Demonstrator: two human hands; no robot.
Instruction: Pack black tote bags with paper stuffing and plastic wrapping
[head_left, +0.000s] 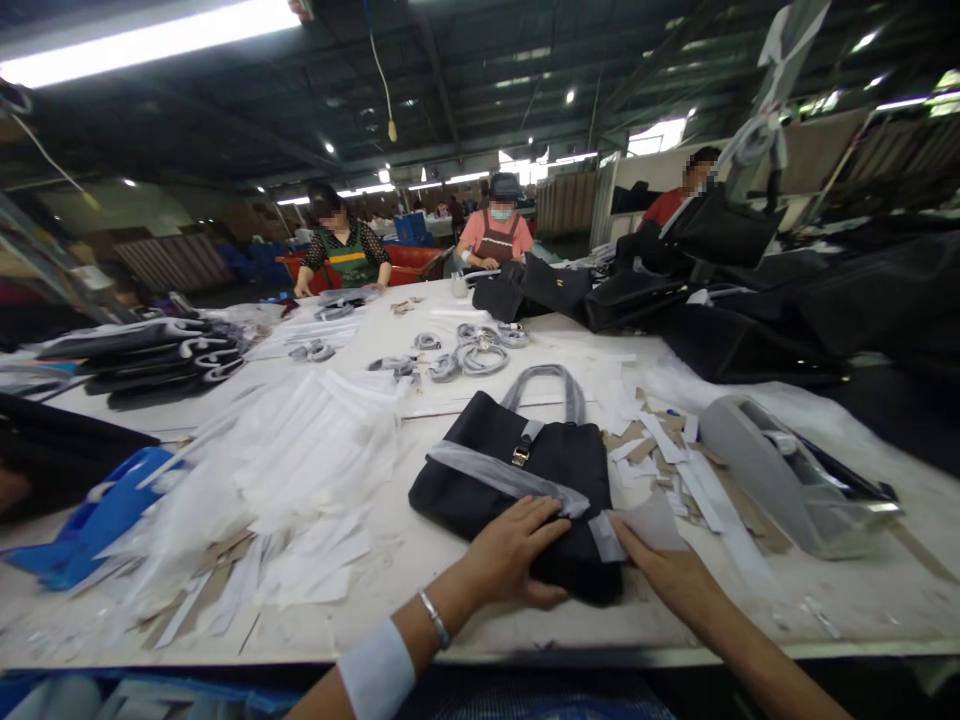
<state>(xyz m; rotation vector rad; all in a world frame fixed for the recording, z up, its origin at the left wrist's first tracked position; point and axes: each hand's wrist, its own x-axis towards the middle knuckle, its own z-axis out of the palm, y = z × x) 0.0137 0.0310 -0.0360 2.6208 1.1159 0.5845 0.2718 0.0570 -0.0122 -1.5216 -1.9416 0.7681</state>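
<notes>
A black handbag [480, 450] lies on the white worktable in front of me, its handle [546, 374] wrapped in pale translucent material and pointing away. A strap [491, 470] in the same kind of wrapping runs slantwise across the bag, below a metal buckle [520, 456]. My left hand [517, 548] rests flat on the bag, fingers stretched out over the strap's lower right end. At the bag's right edge, my right hand [658, 572] pinches a piece of translucent wrapping sheet [654, 522]. Part of the sheet touches the bag's lower right side.
Right of the bag sit paper scraps [667, 450] and a grey tape dispenser [787, 475]. White wrapping sheets [322, 460] and a blue tape dispenser [105, 520] lie left. Wrapped straps [480, 352] are beyond the bag. Black bags [750, 320] pile up right; several people work across.
</notes>
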